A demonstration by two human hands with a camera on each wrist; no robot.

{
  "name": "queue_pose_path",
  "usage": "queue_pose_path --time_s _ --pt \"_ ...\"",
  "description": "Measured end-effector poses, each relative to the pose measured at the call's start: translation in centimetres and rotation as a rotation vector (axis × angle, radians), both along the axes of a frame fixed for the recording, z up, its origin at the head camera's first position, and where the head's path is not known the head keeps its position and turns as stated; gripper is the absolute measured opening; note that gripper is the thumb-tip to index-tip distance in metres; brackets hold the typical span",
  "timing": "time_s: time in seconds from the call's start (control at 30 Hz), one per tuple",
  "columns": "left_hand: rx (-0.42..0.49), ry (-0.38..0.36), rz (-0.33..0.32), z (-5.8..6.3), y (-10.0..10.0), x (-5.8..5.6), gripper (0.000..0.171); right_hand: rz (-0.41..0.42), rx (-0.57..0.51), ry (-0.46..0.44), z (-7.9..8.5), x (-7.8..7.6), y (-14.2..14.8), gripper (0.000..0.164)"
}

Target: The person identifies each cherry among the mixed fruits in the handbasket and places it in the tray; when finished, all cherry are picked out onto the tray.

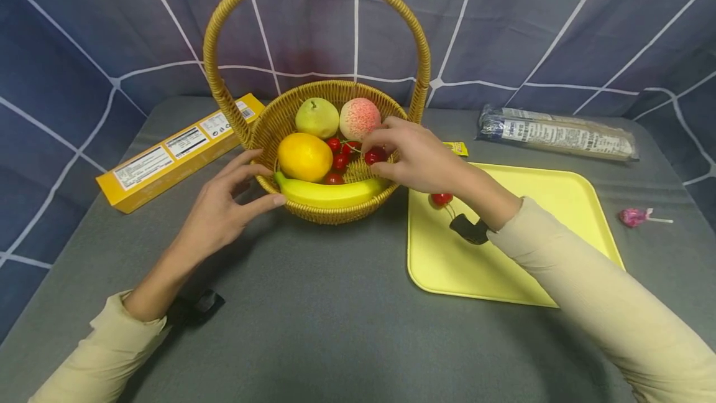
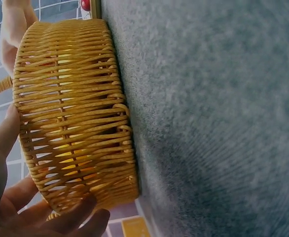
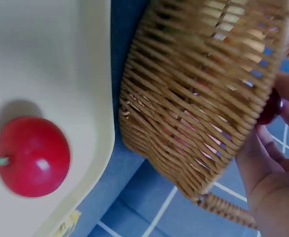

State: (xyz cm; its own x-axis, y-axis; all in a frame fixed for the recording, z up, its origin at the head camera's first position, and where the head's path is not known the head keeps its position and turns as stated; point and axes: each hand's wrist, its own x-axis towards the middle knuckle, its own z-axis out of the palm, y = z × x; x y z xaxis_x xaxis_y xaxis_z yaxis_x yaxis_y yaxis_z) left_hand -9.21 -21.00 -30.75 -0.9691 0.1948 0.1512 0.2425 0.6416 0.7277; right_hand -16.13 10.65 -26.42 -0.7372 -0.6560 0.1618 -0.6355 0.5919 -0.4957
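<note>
A round wicker basket (image 1: 330,213) with a tall arched handle holds a green pear (image 1: 317,118), a pink peach (image 1: 360,119), a yellow-orange fruit (image 1: 304,157), a banana (image 1: 335,194) and several red cherries (image 1: 340,161). My left hand (image 1: 220,207) rests against its left side, thumb and fingers spread, the thumb touching the rim. Inside the right rim, my right hand (image 1: 416,153) pinches a dark red cherry (image 3: 270,107) between thumb and fingers. Another cherry (image 3: 33,156) with a stem lies on the yellow tray (image 1: 447,275), partly under my right forearm in the head view.
Behind the basket's left side lies a long orange box (image 1: 173,154). A clear-wrapped package (image 1: 559,134) is at the back right. A wrapped lollipop (image 1: 634,217) lies right of the tray, and a small yellow packet (image 1: 457,148) behind it. Dark tiled-pattern cloth hangs around the grey table (image 1: 313,310).
</note>
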Motion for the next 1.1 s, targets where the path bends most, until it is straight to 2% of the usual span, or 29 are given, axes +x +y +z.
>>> queue_pose_path --time_s 0.23,0.43,0.57,0.73,0.9,1.1 --pt "0.009 0.008 0.002 0.0 0.0 -0.1 0.043 -0.006 -0.161 -0.023 0.9 2.7 2.6 0.024" --pt "0.017 0.012 -0.001 0.0 -0.1 0.0 0.042 -0.024 -0.19 0.002 0.7 3.8 5.4 0.027" --pt "0.029 0.014 -0.007 0.0 0.0 0.0 0.041 -0.079 -0.169 -0.032 0.0 4.3 7.3 0.031" --pt "0.032 0.007 -0.003 -0.1 0.0 -0.1 0.04 -0.15 -0.118 -0.038 -0.9 4.7 9.3 0.024" --pt "0.028 0.009 -0.004 -0.1 0.0 -0.2 0.041 -0.172 -0.056 -0.056 -2.1 5.0 11.3 0.023" --pt "0.028 0.009 -0.006 0.0 0.0 -0.2 0.041 -0.186 0.011 -0.175 -3.4 4.9 12.8 0.026"
